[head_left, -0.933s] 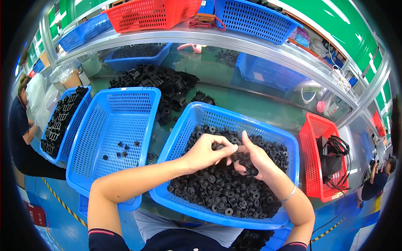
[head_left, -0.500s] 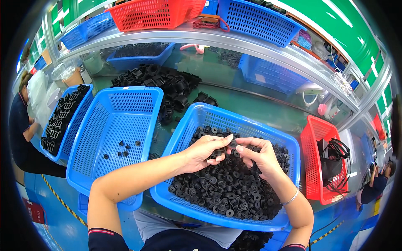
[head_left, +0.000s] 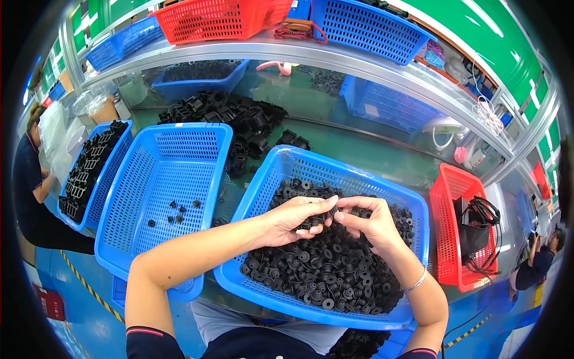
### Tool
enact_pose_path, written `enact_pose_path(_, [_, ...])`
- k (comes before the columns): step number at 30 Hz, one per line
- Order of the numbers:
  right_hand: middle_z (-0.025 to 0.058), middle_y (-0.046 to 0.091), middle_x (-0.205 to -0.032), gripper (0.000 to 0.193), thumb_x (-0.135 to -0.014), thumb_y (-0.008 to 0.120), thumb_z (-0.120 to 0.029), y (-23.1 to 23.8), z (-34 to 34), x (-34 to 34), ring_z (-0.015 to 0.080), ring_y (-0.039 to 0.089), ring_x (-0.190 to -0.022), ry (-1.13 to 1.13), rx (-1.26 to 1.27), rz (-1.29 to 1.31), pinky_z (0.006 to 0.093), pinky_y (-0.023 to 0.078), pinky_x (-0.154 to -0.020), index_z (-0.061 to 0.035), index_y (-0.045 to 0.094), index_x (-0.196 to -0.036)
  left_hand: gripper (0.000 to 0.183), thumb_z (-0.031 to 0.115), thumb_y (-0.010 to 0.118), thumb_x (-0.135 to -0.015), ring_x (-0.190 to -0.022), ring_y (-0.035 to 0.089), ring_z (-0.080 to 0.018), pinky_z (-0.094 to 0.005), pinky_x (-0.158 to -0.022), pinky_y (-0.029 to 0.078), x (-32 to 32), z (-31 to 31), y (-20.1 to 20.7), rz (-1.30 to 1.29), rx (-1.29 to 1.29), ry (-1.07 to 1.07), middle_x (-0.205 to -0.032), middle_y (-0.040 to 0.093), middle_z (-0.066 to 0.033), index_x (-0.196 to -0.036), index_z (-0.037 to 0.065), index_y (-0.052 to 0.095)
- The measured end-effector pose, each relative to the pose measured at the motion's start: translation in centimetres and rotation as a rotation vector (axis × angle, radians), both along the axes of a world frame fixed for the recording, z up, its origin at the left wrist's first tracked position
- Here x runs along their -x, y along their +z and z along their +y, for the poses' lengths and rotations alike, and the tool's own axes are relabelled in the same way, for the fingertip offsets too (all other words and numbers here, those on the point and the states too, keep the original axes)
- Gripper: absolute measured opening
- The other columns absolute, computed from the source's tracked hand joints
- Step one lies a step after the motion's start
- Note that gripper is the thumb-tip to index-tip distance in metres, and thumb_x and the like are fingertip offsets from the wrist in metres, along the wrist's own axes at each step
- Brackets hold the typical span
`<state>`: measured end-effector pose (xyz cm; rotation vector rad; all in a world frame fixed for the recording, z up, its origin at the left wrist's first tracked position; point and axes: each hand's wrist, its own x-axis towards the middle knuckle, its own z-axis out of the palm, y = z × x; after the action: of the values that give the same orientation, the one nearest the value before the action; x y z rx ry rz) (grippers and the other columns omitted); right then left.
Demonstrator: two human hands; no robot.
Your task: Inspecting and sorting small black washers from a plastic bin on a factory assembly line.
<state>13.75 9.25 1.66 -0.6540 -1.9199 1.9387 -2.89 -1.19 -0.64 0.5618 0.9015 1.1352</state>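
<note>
Above a blue basket [head_left: 323, 318] full of small black ribbed rubber grommets [head_left: 329, 269], my two hands meet at the fingertips. My left hand [head_left: 293, 220] is closed around several of these grommets [head_left: 312, 222], which show below its thumb. My right hand [head_left: 372, 224] pinches with thumb and forefinger against the left thumb tip. A grommet sits between the fingertips of both hands, mostly covered by them. A bracelet circles my right wrist.
Left of it stands a blue basket [head_left: 128, 203] with several small black pieces, beside a narrower basket [head_left: 122, 152] of black clips. Black plastic parts [head_left: 239, 122] are heaped behind. A red basket [head_left: 439, 227] with cables is at right. A metal shelf [head_left: 359, 60] crosses above. People work at both sides.
The fingertips of both hands have closed in together, and the grommet that showed between them is now mostly covered. Baskets and piles stay put.
</note>
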Motion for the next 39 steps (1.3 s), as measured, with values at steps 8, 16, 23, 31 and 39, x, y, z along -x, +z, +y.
enact_pose_path(8, [0.0093, 0.064, -0.080, 0.060, -0.095, 0.039, -0.049, 0.0, 0.7, 0.1, 0.0062, 0.045, -0.048, 0.078, 0.317, -0.074, 0.0198, 0.035, -0.043, 0.0030, 0.052, -0.123, 0.019, 0.024, 0.055, -0.090, -0.057, 0.053, -0.0101, -0.0179, -0.037, 0.034, 0.2, -0.1, -0.1, -0.058, -0.046, 0.159, -0.088, 0.057, -0.0086, -0.092, 0.005, 0.052])
enact_pose_path(16, [0.0057, 0.062, -0.073, 0.075, -0.091, 0.030, -0.062, -0.4, 0.3, 0.1, 0.0067, 0.050, -0.048, 0.043, 0.411, -0.210, 0.0198, 0.038, -0.041, 0.0042, 0.057, -0.115, 0.020, 0.020, 0.074, -0.076, -0.063, 0.055, -0.0087, -0.0261, -0.062, 0.044, -1.7, -0.5, -0.5, 0.960, -0.640, 0.221, -0.071, 0.061, -0.0014, -0.076, 0.004, 0.061])
enact_pose_path(23, [0.0102, 0.063, -0.074, 0.079, -0.091, 0.028, -0.063, -0.6, 0.6, 0.0, 0.0087, 0.051, -0.046, 0.042, 0.509, -0.215, 0.0190, 0.039, -0.040, 0.0069, 0.059, -0.109, 0.025, 0.022, 0.072, -0.076, -0.070, 0.059, -0.0195, -0.0325, -0.067, 0.046, -1.1, -0.4, -1.7, 1.192, -0.769, 0.147, -0.081, 0.066, -0.0071, -0.094, 0.005, 0.067])
enact_pose_path(31, [0.0129, 0.064, -0.078, 0.084, -0.090, 0.020, -0.066, 0.4, 0.0, 0.2, 0.0111, 0.050, -0.043, 0.093, 0.401, -0.223, 0.0200, 0.039, -0.039, 0.0064, 0.058, -0.111, 0.029, 0.022, 0.068, -0.080, -0.076, 0.063, -0.0274, -0.0354, -0.067, 0.050, -1.6, -0.7, -1.0, 1.218, -0.721, 0.186, -0.085, 0.063, -0.0090, -0.106, 0.011, 0.065])
enact_pose_path(39, [0.0043, 0.054, -0.059, 0.092, -0.087, 0.013, -0.071, -0.5, -0.7, 0.4, 0.0090, 0.048, -0.043, 0.111, 0.251, -0.344, 0.0192, 0.034, -0.040, 0.0060, 0.046, -0.126, 0.026, 0.015, 0.069, -0.079, -0.068, 0.061, -0.0210, -0.0295, -0.061, 0.049, -1.6, -0.5, -2.0, 1.281, -0.922, 0.208, -0.086, 0.065, -0.0083, -0.103, 0.008, 0.067])
